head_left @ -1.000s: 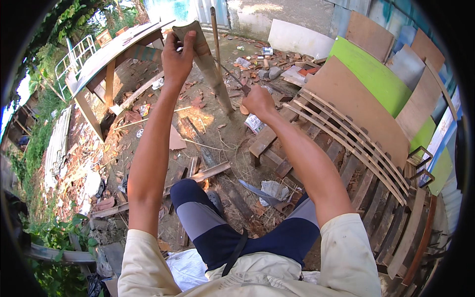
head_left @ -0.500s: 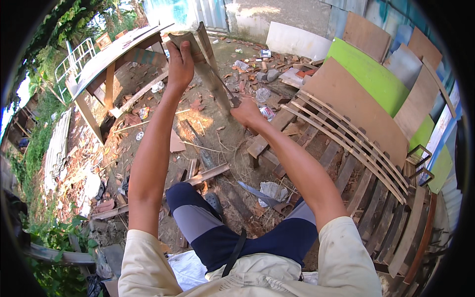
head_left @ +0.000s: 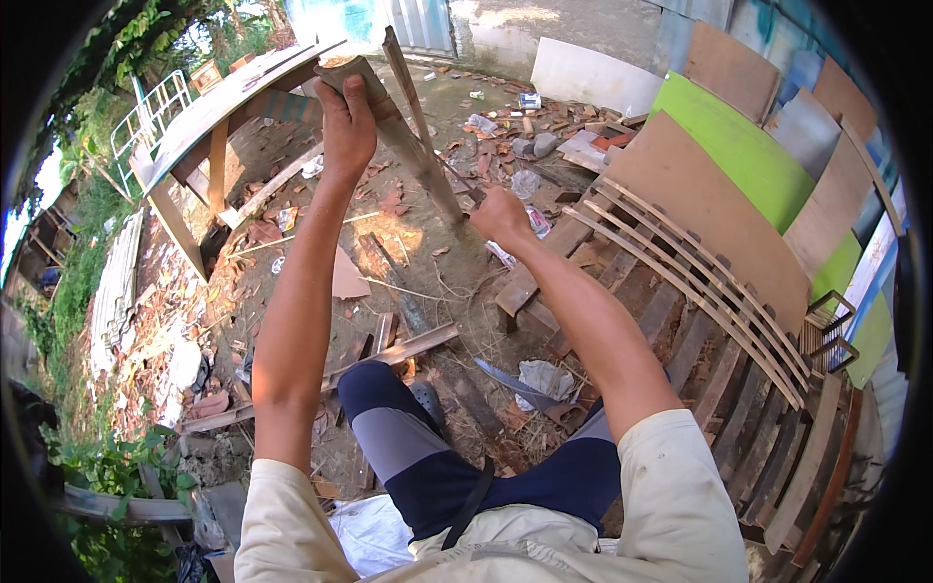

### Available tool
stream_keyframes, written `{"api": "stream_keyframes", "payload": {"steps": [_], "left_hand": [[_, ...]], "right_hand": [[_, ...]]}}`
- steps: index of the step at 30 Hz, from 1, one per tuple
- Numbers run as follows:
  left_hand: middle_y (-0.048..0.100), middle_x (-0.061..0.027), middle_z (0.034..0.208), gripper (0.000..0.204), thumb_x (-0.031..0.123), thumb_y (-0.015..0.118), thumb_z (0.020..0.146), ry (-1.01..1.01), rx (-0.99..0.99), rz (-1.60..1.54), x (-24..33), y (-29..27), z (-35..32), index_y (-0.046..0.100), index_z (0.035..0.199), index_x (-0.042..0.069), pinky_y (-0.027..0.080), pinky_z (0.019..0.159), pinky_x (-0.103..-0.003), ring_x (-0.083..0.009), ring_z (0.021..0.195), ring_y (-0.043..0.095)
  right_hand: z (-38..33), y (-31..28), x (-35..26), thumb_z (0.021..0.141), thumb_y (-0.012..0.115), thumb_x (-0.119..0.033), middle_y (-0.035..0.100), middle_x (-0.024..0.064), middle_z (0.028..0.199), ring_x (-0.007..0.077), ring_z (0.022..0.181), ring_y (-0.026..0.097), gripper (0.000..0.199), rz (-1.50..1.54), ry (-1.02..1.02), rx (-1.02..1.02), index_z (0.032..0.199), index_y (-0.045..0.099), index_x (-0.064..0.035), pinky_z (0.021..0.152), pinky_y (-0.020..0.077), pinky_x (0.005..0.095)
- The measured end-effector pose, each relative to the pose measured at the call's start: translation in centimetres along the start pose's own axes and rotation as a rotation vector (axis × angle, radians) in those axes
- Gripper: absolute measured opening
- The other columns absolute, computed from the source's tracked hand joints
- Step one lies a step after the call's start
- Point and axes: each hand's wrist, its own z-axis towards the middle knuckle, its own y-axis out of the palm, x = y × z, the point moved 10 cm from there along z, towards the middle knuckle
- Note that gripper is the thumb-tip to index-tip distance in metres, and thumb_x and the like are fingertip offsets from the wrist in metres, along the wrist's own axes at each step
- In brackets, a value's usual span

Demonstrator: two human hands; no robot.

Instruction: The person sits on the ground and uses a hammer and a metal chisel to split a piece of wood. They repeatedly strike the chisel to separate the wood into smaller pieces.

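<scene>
My left hand (head_left: 350, 136) is closed round the upper end of a thick bamboo pole (head_left: 416, 155), which leans with its lower end down and to the right. Along its right side a narrow strip (head_left: 401, 73) stands apart at the top and meets the pole lower down. In my right hand (head_left: 502, 216), held beside the pole's lower part, is the handle of a knife. The thin dark knife blade (head_left: 457, 175) points up and left to the pole, where its tip is hidden. A second, curved blade (head_left: 515, 381) lies on the ground before my knees.
A slatted wooden platform (head_left: 671, 355) with long pale strips (head_left: 705, 291) on it stands at the right. Boards (head_left: 705, 199) lean by the wall behind. At the far left is a wooden table (head_left: 216, 112). Rubble, leaves and a plank (head_left: 398, 350) litter the ground.
The gap between the strip and the pole's upper end has widened. My right hand has shifted slightly right with the knife. My left hand keeps its hold on the pole.
</scene>
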Motion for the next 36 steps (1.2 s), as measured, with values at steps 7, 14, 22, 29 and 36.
{"api": "stream_keyframes", "payload": {"steps": [7,14,22,29,36], "left_hand": [[0.057,-0.0303,0.119,0.06,0.047,0.036,0.105,-0.018,-0.031,0.025,-0.1,0.0,-0.1,0.028,0.133,-0.005,0.042,0.096,-0.045,-0.0433,0.111,0.057],[0.054,-0.0299,0.125,0.063,0.047,0.035,0.105,-0.014,-0.024,0.006,0.3,1.0,-0.1,0.026,0.138,-0.005,0.041,0.099,-0.043,-0.0423,0.116,0.056],[0.051,-0.0312,0.132,0.065,0.047,0.036,0.104,-0.105,-0.076,0.021,0.6,1.9,0.6,0.026,0.141,-0.006,0.039,0.102,-0.044,-0.0432,0.124,0.051],[0.06,-0.0146,0.102,0.04,0.039,0.037,0.107,0.212,0.183,-0.135,8.6,-2.7,3.4,0.047,0.115,0.001,0.045,0.086,-0.039,-0.0234,0.094,0.058],[0.053,-0.0149,0.087,0.04,0.037,0.032,0.106,0.3,0.32,-0.061,11.5,-3.8,3.4,0.048,0.1,0.001,0.042,0.08,-0.042,-0.0283,0.082,0.052]], "right_hand": [[1.2,-4.0,-1.7,0.085,0.056,-0.014,0.07,0.0239,0.105,0.0401,0.097,0.069,0.027,-0.306,-0.109,0.046,0.099,0.071,0.0029,0.082,0.057,0.0463],[2.7,-7.2,-3.1,0.09,0.051,-0.011,0.071,0.021,0.107,0.0358,0.097,0.071,0.025,-0.482,-0.231,0.1,0.102,0.071,-0.0015,0.081,0.0576,0.0453],[-2.8,-0.3,-3.4,0.079,0.059,-0.014,0.064,0.0216,0.065,0.0296,0.052,0.064,0.027,0.354,0.108,-0.229,0.077,0.061,0.0132,0.048,0.0501,0.0417],[-10.8,-5.1,-6.3,0.083,0.067,-0.02,0.054,0.0086,0.053,0.0208,0.042,0.054,0.028,0.426,0.038,-0.251,0.08,0.059,0.0071,0.041,0.0434,0.0371],[-14.4,-3.0,-6.9,0.087,0.072,-0.031,0.058,0.0103,0.061,0.0235,0.05,0.059,0.038,0.616,0.018,-0.246,0.094,0.058,0.0043,0.05,0.0471,0.0376]]}}
